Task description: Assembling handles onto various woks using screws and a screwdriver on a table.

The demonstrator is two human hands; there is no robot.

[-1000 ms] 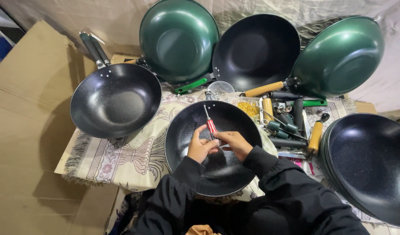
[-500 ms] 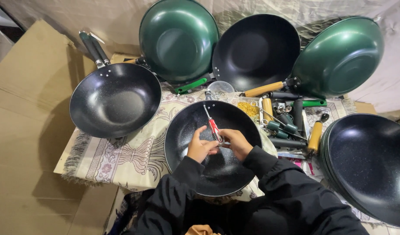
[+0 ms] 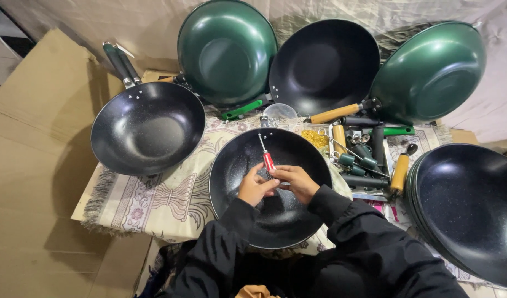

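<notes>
Little has moved since the earlier frame: your two hands stay together over the black wok (image 3: 275,215) in front of you, and the red screwdriver (image 3: 266,156) keeps much the same tilt, its shaft pointing toward 11 o'clock, perhaps a touch more upright than before. Your left hand (image 3: 254,186) is curled at the screwdriver's red handle, fingers closed against it. Your right hand (image 3: 297,181) meets it from the 3 o'clock side, fingertips pinched at the base of the handle; both hands grasp the tool, though what lies under the fingertips is hidden. The screwdriver's tip sits inside the wok near its far rim at 12 o'clock.

The wok rests on the patterned cloth (image 3: 154,196) that covers the surface. At 10 o'clock from it lies a second black wok (image 3: 147,128) with a dark handle. Leaning at the back, from 11 to 2 o'clock, stand a green wok (image 3: 226,52), a black one (image 3: 325,66) and another green one (image 3: 430,72). At 3 o'clock, a stack of black woks (image 3: 468,209) fills the edge. Between it and your wok lie loose handles (image 3: 369,152), green, black and wooden, beside a clear cup (image 3: 280,115), unchanged.
</notes>
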